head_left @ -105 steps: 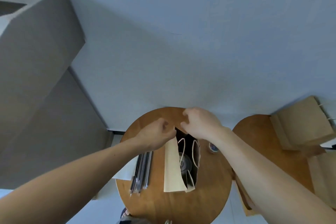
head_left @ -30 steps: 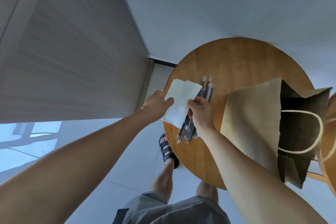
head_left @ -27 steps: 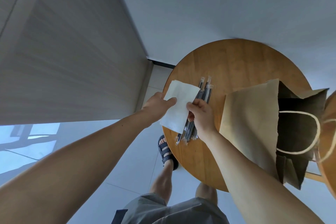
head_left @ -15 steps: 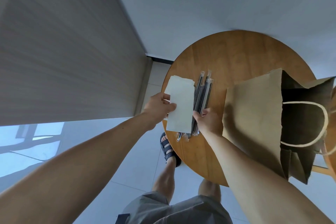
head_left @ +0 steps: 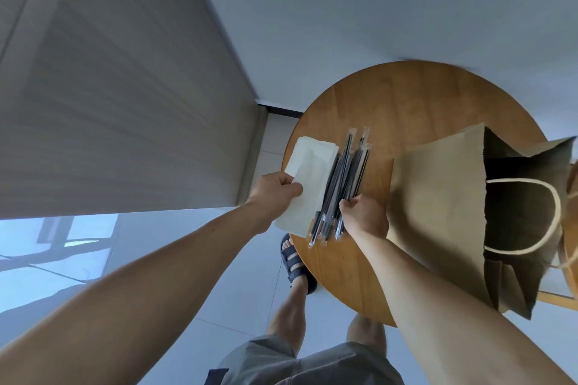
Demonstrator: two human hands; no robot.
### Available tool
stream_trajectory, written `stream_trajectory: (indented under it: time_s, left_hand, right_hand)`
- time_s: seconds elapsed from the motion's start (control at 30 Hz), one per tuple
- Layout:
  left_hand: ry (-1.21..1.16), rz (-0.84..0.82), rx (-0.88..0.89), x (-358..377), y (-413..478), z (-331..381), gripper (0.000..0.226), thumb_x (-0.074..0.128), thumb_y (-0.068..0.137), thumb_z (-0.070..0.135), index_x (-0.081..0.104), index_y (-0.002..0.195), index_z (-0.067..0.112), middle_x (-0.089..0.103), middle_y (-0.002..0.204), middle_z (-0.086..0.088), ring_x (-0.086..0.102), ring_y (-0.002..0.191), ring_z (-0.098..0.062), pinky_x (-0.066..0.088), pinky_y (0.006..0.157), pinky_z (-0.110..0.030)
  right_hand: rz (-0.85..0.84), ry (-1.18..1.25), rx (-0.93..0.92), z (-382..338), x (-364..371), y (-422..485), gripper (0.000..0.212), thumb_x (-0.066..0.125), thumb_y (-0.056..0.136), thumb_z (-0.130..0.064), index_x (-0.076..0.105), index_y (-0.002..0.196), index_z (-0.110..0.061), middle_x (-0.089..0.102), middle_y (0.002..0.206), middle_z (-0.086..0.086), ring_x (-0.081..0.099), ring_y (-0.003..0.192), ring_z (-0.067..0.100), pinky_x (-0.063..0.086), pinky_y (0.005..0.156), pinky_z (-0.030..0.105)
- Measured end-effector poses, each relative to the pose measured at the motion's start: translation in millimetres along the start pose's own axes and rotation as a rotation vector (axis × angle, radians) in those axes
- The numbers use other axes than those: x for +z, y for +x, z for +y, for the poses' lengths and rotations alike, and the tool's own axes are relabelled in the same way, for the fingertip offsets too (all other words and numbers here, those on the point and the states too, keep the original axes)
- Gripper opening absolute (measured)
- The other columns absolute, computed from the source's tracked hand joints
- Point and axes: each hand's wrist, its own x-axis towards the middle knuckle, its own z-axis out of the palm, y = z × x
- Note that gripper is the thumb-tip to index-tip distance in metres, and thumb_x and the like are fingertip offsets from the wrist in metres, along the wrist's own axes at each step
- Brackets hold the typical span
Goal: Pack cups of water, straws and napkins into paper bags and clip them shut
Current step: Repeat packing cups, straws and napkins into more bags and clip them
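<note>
While curled at the table's left rim, left hand [head_left: 276, 189]: pinches a white napkin [head_left: 308, 187], thumb on top.
Wrapped straws [head_left: 347, 178]: lie bundled on the round wooden table [head_left: 406, 97], just beside the napkin.
Right hand [head_left: 364, 216]: grips the straws' near ends, fingers curled.
Paper bag [head_left: 438, 197]: stands open at the table's right, rope handle showing.
</note>
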Motion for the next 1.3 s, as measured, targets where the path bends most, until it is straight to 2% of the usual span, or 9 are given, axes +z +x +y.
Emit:
stream_trajectory:
  time_s: [0.17,0.33,0.5,0.63,0.83,1.03,1.17,1.23,1.3]
  left_hand:
    - [0.013,0.022,0.014,4,-8,5,0.007,0.058,0.089,0.023,0.059,0.085,0.018,0.063,0.092,-0.003,0.058,0.079,-0.02,0.044,0.062,-0.028]
    - [0.063,0.029,0.048,7,-20,21,0.016,0.05,0.096,0.027,0.056,0.109,0.019,0.061,0.103,-0.003,0.058,0.087,-0.022,0.045,0.067,-0.03]
    - [0.051,0.026,0.08,10,-32,34,0.013,0.049,0.097,0.029,0.054,0.107,0.023,0.06,0.099,0.002,0.058,0.086,-0.018,0.044,0.062,-0.026]
    - [0.055,0.044,0.085,10,-34,29,0.006,0.05,0.096,0.029,0.053,0.1,0.026,0.061,0.097,0.005,0.058,0.085,-0.018,0.043,0.06,-0.025]
    - [0.027,0.069,0.068,11,-38,17,0.006,0.05,0.096,0.024,0.056,0.097,0.024,0.062,0.093,0.004,0.058,0.081,-0.015,0.042,0.058,-0.025]
    - [-0.047,0.024,0.166,10,-59,57,0.024,0.047,0.095,0.019,0.058,0.116,0.02,0.067,0.104,-0.003,0.064,0.094,-0.025,0.055,0.079,-0.038]
    - [-0.11,-0.057,0.298,6,-85,97,0.022,0.048,0.084,0.011,0.067,0.093,0.018,0.069,0.087,-0.006,0.061,0.08,-0.026,0.051,0.074,-0.042]
    - [-0.165,-0.098,0.331,7,-101,114,0.014,0.05,0.074,0.015,0.062,0.068,0.019,0.061,0.071,-0.004,0.052,0.071,-0.026,0.042,0.067,-0.039]
    - [-0.217,-0.131,0.364,9,-114,128,0.01,0.053,0.066,0.022,0.057,0.058,0.019,0.055,0.064,0.0,0.047,0.066,-0.024,0.037,0.063,-0.033]
  right_hand:
    - [0.015,0.128,-0.014,-5,-15,-9,0.018,0.06,0.091,-0.031,0.062,0.079,-0.018,0.054,0.064,-0.009,0.047,0.056,0.008,0.039,0.052,0.027]
    - [0.031,0.159,-0.072,-7,-35,-20,0.016,0.055,0.096,-0.028,0.064,0.1,-0.015,0.062,0.089,-0.005,0.057,0.08,0.017,0.048,0.072,0.03]
    - [0.015,0.216,-0.062,-12,-45,-24,0.019,0.064,0.092,-0.033,0.065,0.104,-0.018,0.067,0.096,-0.004,0.056,0.079,0.014,0.04,0.059,0.023]
    - [-0.008,0.388,0.042,-17,-40,-16,0.023,0.075,0.084,-0.035,0.062,0.095,-0.019,0.07,0.091,0.0,0.068,0.079,0.02,0.057,0.072,0.034]
    - [-0.019,0.547,0.006,-10,-44,-27,0.026,0.079,0.077,-0.038,0.057,0.085,-0.027,0.066,0.091,-0.005,0.069,0.083,0.024,0.057,0.082,0.043]
    - [-0.013,0.706,-0.23,-33,-94,-77,0.017,0.074,0.087,-0.034,0.064,0.088,-0.019,0.067,0.074,-0.001,0.064,0.066,0.015,0.052,0.059,0.024]
    - [-0.078,0.725,-0.361,-52,-135,-111,0.015,0.073,0.088,-0.03,0.067,0.086,-0.016,0.066,0.065,-0.002,0.059,0.054,0.006,0.049,0.056,0.02]
    - [-0.058,0.686,-0.404,-58,-155,-120,0.014,0.073,0.088,-0.032,0.066,0.084,-0.021,0.065,0.066,-0.005,0.06,0.054,0.002,0.045,0.053,0.014]
    - [-0.001,0.632,-0.424,-62,-174,-126,0.015,0.073,0.087,-0.037,0.064,0.08,-0.027,0.065,0.067,-0.007,0.062,0.056,0.005,0.045,0.054,0.015]
